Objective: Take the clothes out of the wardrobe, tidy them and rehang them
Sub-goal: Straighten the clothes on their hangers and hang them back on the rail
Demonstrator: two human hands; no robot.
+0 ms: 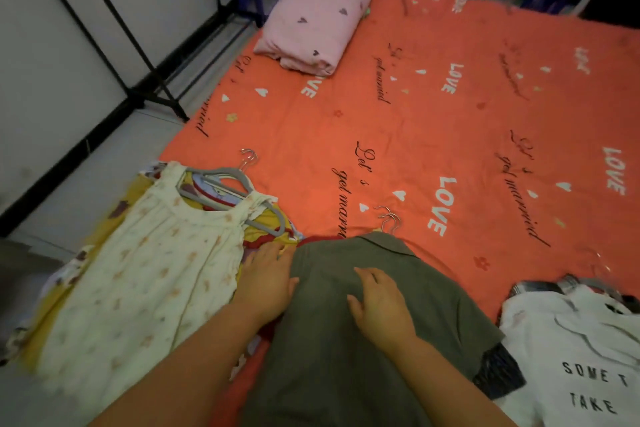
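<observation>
Both bare forearms reach forward from the bottom edge, angled toward each other. The left hand [266, 282] lies palm down with its fingers straight and pointing ahead, thumb out to the side. The right hand [379, 308] lies just beside it, palm down, fingers loosely spread and relaxed.

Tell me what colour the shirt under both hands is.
Plain olive-grey shirt, seen best in the head view.
</observation>
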